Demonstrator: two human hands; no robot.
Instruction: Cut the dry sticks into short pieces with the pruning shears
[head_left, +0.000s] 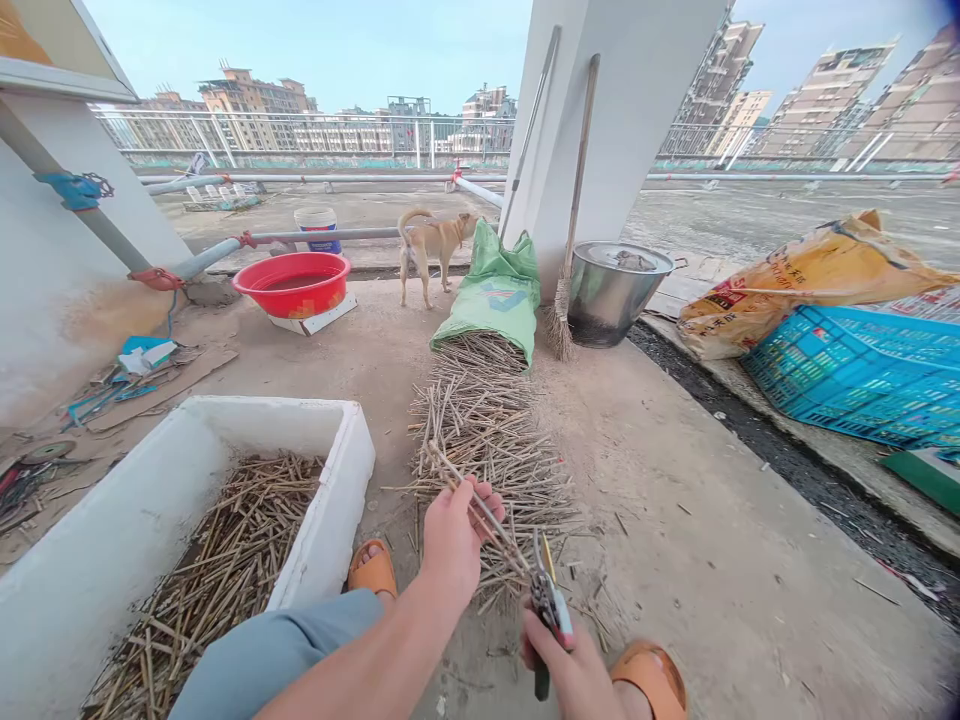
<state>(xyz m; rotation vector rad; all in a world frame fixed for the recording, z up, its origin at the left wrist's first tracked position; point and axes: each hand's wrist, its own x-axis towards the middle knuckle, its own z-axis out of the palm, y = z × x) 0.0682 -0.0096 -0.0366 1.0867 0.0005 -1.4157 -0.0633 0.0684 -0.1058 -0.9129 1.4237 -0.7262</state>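
Observation:
My left hand (457, 530) is closed around a thin dry stick (491, 517), which slants down to the right. In my right hand (566, 660) are pruning shears (550, 598), their blades pointing up and away from me. The stick's lower end lies right by the shears; whether the blades touch it I cannot tell. Beneath both hands spreads a pile of dry sticks (487, 430), reaching back to the mouth of a green sack (495, 300). To my left, a white foam box (330, 500) holds many short stick pieces (232, 540).
A red basin (292, 285) stands beyond the box, and a dog (435, 248) stands beside the sack. Against the pillar (600, 140) lean a broom (574, 210) and another pole. A metal pot (615, 290) sits nearby. On the right are a blue crate (847, 375) and a yellow sack (810, 280).

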